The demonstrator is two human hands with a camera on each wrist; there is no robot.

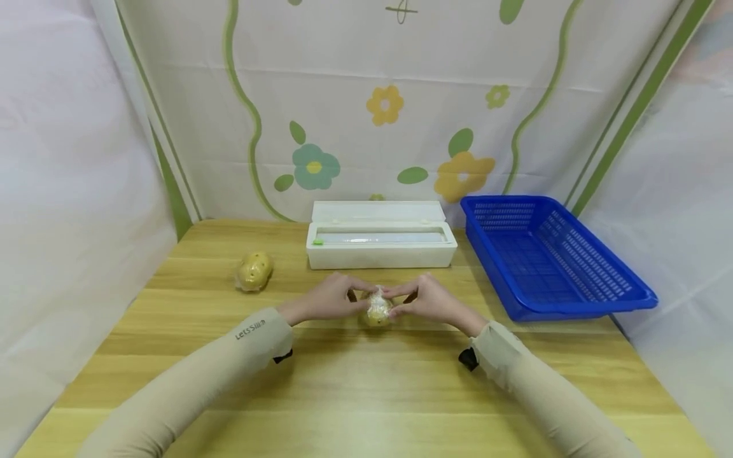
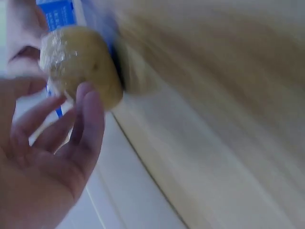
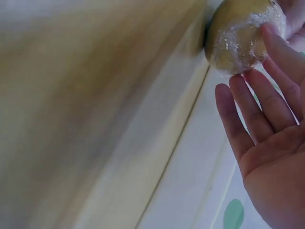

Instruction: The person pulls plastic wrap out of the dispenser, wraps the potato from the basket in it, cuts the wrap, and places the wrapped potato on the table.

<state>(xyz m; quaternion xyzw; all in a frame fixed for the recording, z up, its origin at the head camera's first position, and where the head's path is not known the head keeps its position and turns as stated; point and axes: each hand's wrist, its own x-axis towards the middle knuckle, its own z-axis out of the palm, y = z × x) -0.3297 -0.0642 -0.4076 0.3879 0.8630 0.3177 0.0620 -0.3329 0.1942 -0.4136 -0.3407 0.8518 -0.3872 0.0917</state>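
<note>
A potato [image 1: 378, 313] wrapped in clear cling film [image 1: 377, 298] sits on the wooden table between both hands. From its left side the left hand [image 1: 334, 297] pinches at the film with thumb and index finger. Opposite it, the right hand [image 1: 429, 301] does the same with its fingertips. In the left wrist view the potato [image 2: 93, 64] shows bare-looking skin on one side and bunched, shiny film on the other. The right wrist view shows crumpled film [image 3: 233, 45] over the potato, with the right hand's other fingers [image 3: 257, 107] spread below it.
A second potato [image 1: 254, 271], seemingly film-covered, lies at the left. Behind the hands stands a white cling film box [image 1: 380, 257], lid raised, with a roll inside and a green slider. A blue plastic basket [image 1: 509, 299] stands at the right. A patterned cloth [image 1: 355, 76] hangs behind the table.
</note>
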